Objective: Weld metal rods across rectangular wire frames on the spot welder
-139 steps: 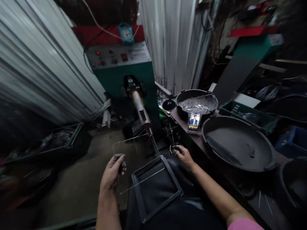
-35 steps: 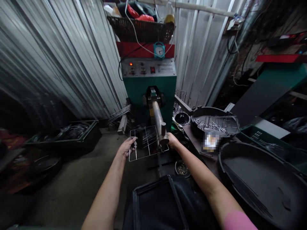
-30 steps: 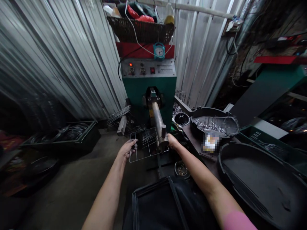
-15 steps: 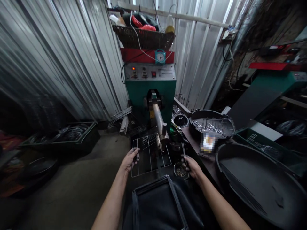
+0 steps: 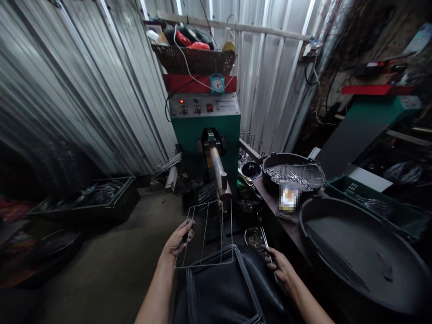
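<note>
My left hand (image 5: 180, 238) is closed on the left side of a rectangular wire rack (image 5: 204, 238) with a few cross wires. The rack's far end lies beside the tip of the machine's metal arm (image 5: 218, 171); I cannot tell whether they touch. My right hand (image 5: 278, 264) is closed around a few thin straight metal rods (image 5: 265, 237), out to the right of the rack. Under the rack's near edge, a stack of rectangular wire frames (image 5: 248, 279) rests on black material over my lap. A small round bowl (image 5: 254, 236) with little pieces in it sits near the rods.
A green machine (image 5: 189, 128) with a lit red lamp stands ahead. On the right are a round pan (image 5: 293, 164) holding wires and a larger dark pan (image 5: 357, 256). A green crate (image 5: 126, 191) of metal parts is at left. More wire racks (image 5: 168, 164) lean beside the machine.
The wire rack has come back toward me and away from the machine's arm tip, in my left hand. My right hand has moved nearer to me with the rods, and the view has shifted slightly.
</note>
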`<state>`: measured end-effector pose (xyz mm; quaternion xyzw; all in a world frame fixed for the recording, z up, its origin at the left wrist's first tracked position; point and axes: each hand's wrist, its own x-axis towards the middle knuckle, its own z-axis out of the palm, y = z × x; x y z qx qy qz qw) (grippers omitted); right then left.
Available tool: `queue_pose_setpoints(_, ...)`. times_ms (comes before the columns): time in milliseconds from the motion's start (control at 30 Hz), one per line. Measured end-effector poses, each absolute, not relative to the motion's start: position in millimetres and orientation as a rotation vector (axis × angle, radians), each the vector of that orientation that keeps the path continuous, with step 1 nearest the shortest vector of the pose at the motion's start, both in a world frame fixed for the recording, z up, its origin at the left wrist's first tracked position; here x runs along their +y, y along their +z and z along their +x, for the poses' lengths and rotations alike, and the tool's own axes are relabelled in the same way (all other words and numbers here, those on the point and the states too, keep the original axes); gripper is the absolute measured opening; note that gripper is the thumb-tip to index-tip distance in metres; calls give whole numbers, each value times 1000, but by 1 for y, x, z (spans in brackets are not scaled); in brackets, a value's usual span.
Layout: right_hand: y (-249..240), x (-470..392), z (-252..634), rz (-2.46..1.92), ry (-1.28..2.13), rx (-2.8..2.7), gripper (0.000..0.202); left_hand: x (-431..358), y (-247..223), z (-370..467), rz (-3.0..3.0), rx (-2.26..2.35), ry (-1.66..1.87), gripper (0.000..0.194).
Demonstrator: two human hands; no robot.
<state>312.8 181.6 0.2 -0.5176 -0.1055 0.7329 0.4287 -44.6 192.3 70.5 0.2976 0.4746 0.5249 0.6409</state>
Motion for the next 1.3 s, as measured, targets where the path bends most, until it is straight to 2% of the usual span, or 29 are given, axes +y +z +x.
queue_pose_setpoints(433,-14,165,308,-1228,1895,-129,6,196,61,-44,561,1104,1155,33)
queue_pose_setpoints(667,-9,162,304,-1260,1853,-112,7,217,60,-32,697,1153,1088,36)
queue_pose_setpoints(833,-11,160,304,-1233,1884,-81,12,238,48,-30,669,1327,1228,37)
queue_pose_setpoints(933,-14,160,305,-1210,1864,-64,12,242,33,-38,707,1614,1241,38)
queue_pose_setpoints(1067,-14,163,311,-1160,1830,-81,9,221,9,-51,951,1938,1035,39)
queue_pose_setpoints(1300,-10,173,318,-1028,1785,-235,6,162,-13,-19,1600,1652,364,56)
